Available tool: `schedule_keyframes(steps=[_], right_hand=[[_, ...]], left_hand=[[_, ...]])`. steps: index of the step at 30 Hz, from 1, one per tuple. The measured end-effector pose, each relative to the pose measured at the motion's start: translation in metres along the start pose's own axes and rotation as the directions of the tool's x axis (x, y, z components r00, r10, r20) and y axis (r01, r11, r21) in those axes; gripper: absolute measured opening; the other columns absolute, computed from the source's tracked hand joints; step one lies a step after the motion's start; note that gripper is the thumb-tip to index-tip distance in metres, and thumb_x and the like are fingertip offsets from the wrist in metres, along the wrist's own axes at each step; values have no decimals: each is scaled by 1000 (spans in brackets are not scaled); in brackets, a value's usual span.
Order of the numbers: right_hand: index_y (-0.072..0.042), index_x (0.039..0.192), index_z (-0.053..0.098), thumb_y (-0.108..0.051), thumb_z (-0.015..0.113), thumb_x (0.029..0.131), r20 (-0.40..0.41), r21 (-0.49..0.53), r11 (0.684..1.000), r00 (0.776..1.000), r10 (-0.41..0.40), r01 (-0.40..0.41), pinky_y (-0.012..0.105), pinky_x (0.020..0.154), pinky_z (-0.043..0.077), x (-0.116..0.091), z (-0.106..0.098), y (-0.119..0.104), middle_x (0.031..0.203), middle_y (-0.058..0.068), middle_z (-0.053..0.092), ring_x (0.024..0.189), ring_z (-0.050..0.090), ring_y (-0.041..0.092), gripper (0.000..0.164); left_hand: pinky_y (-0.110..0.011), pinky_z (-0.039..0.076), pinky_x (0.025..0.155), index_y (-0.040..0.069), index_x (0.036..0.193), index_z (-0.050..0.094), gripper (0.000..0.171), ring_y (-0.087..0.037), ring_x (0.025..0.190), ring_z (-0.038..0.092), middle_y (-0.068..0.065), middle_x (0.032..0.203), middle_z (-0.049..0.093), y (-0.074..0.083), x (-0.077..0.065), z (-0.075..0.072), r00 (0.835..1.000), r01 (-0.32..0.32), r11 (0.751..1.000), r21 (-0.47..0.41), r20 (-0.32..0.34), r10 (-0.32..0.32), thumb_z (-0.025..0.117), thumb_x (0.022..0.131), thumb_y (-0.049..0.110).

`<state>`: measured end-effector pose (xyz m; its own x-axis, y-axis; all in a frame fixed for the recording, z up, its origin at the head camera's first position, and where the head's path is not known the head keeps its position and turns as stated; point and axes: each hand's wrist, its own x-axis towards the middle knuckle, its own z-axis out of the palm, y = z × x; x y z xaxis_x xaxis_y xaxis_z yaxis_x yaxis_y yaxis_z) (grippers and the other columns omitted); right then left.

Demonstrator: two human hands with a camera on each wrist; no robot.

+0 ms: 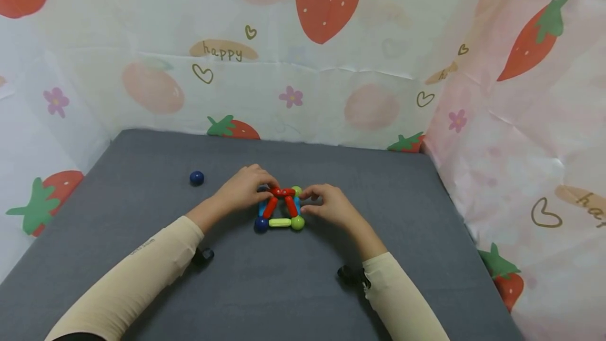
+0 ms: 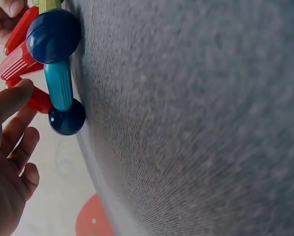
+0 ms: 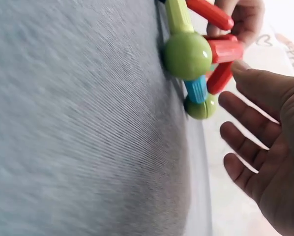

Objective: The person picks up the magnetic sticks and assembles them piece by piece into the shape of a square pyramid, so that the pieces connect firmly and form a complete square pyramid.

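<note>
A small frame of magnetic rods and balls stands on the grey cloth. Navy balls [image 1: 261, 224] sit at its left corners and lime balls [image 1: 297, 222] at its right ones. A lime rod [image 1: 280, 222] spans the near side, and blue rods [image 2: 59, 84] run along the sides. Several red rods [image 1: 291, 207] lean up from the corners, with another lying across the top. My left hand [image 1: 245, 187] pinches a red rod [image 2: 38, 100] at the upper left between thumb and forefinger. Just right of the frame, my right hand [image 1: 330, 205] has loosely spread fingers, its thumb tip [image 3: 241, 66] close by a red rod.
A loose navy ball [image 1: 197, 178] lies on the grey cloth [image 1: 293, 288], left of the frame and beyond my left forearm. Strawberry-print sheets [image 1: 293, 67] rise behind the table and along both sides. Dark wrist cameras [image 1: 347, 275] hang under both sleeves.
</note>
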<state>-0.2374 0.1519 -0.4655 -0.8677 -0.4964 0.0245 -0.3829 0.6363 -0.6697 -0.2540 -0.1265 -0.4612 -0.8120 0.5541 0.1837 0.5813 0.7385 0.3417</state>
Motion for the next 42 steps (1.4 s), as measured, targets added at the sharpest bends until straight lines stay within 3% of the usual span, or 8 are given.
schedule_keyframes(steps=[10, 28, 33, 42], right_hand=[[-25, 114, 75, -31, 85, 85, 12, 52, 994, 996, 91, -91, 40, 90, 53, -12, 16, -4, 114, -8, 70, 103, 64, 15, 31], [-23, 105, 76, -30, 88, 83, -30, 66, 991, 993, 116, -113, 39, 89, 54, -17, 31, 1, 104, -7, 72, 96, 65, 12, 27], [-22, 106, 76, -29, 88, 82, -46, 76, 991, 993, 112, -108, 37, 86, 54, -18, 33, 2, 102, -7, 72, 94, 65, 11, 27], [-22, 107, 76, -30, 88, 82, -38, 95, 991, 995, 96, -92, 32, 81, 55, -17, 33, 5, 103, -7, 72, 94, 65, 10, 28]], left_hand=[[-42, 44, 90, 25, 112, 78, 19, -18, 98, 54, 8, 106, 74, -7, 3, 0, 1000, -5, 1000, -12, -11, 5, 77, 93, 23], [-41, 46, 89, 22, 114, 77, 20, -19, 101, 55, 6, 107, 74, -7, -2, -3, 1000, 19, 999, -40, 3, -19, 76, 94, 23], [-40, 47, 87, 20, 116, 76, 22, -20, 102, 56, 5, 108, 73, -8, -12, -9, 998, 51, 996, -70, -24, -52, 77, 94, 24], [-45, 49, 92, 13, 117, 76, 25, -21, 105, 56, 0, 111, 72, -24, -44, -25, 987, 107, 988, -115, -111, -120, 77, 93, 20]])
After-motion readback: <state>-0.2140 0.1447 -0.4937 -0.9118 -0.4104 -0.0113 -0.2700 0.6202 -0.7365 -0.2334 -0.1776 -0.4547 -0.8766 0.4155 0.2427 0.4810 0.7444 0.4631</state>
